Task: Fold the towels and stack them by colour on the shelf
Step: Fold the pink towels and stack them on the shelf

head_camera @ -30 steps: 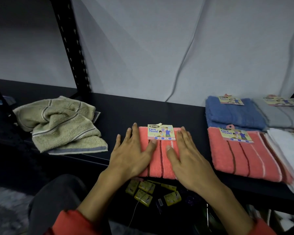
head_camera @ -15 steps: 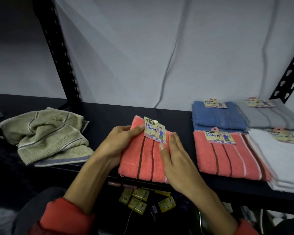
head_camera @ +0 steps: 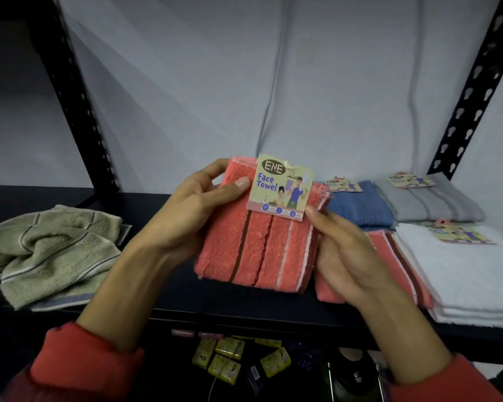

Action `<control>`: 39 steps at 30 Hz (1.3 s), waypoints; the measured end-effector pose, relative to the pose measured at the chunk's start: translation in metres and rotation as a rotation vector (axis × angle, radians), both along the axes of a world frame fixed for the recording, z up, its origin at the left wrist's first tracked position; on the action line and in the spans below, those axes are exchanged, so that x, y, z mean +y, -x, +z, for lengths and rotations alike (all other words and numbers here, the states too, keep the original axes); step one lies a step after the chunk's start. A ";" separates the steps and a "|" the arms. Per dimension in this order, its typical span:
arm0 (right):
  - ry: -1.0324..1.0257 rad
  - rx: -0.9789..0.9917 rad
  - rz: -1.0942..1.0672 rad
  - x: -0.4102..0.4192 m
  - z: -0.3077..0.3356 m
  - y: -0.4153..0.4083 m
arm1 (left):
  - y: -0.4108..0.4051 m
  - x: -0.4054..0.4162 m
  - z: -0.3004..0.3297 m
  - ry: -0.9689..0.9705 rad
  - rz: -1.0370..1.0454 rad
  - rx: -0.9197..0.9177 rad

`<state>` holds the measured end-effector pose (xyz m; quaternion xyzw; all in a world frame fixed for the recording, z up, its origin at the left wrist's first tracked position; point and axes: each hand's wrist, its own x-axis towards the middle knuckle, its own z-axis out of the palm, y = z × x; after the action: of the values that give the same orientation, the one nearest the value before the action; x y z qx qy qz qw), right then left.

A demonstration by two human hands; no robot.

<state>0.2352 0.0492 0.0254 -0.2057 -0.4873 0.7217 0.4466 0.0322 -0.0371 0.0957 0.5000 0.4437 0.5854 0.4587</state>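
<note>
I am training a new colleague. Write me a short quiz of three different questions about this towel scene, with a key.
1. True or false: both hands hold the folded coral towel above the shelf.
2. Which towel is still unfolded? A) blue towel B) green towel C) grey towel
3. Fill in: the card label on the held towel reads "Face ____".

Key
1. True: the left hand grips its left side, the right hand its right edge.
2. B; it lies crumpled at the left.
3. Towel.
</note>
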 end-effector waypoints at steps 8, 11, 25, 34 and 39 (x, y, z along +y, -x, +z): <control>-0.143 -0.110 -0.197 0.028 0.058 -0.035 | -0.033 0.032 0.012 -0.049 0.090 -0.180; -0.166 -0.114 -0.218 0.037 0.063 -0.056 | -0.052 0.048 0.008 -0.028 0.210 -0.151; -0.396 -0.818 -0.598 0.075 0.007 -0.119 | -0.111 0.126 -0.084 0.183 0.430 0.183; -0.746 -1.150 -0.722 0.076 -0.008 -0.115 | -0.125 0.117 -0.087 0.100 0.437 0.631; -0.909 -1.332 -0.597 0.057 -0.020 -0.092 | -0.143 0.110 -0.100 0.053 0.262 0.758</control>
<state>0.3273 0.1061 0.0049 -0.5071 -0.8151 0.0375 0.2776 0.1753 0.0732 -0.0040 0.6078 0.6563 0.4014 0.1969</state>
